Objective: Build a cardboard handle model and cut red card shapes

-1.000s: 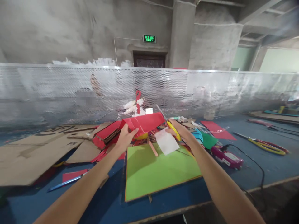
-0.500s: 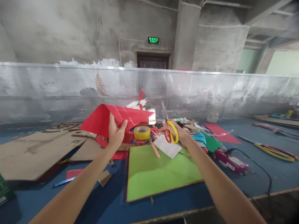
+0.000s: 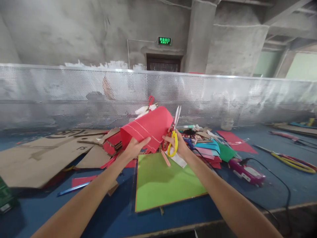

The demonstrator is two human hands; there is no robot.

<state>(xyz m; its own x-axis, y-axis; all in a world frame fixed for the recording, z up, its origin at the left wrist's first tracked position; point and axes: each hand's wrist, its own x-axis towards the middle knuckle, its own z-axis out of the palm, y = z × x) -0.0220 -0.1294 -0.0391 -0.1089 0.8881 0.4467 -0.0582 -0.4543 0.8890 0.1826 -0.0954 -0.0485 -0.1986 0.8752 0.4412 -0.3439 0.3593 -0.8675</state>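
My left hand (image 3: 135,148) grips a curved sheet of red paper (image 3: 148,128) from below and holds it up over the table. Close beside it on the right, my right hand (image 3: 177,144) is closed on scissors (image 3: 173,135) with yellow and red handles. Their blades point up, right at the sheet's right edge. Both hands hover above the far edge of a green board (image 3: 165,181) lying on the blue table (image 3: 284,172).
Flat brown cardboard (image 3: 42,155) covers the left of the table. A heap of coloured paper scraps (image 3: 210,150) lies right of my hands, then a pink glue gun (image 3: 247,172) with a black cord. A perforated metal screen (image 3: 74,96) runs along the back.
My left hand brought the red sheet down and right, curling it toward the scissors. My right hand moved left and tilted the scissors up to the sheet's edge. The yellow tape roll is hidden now.
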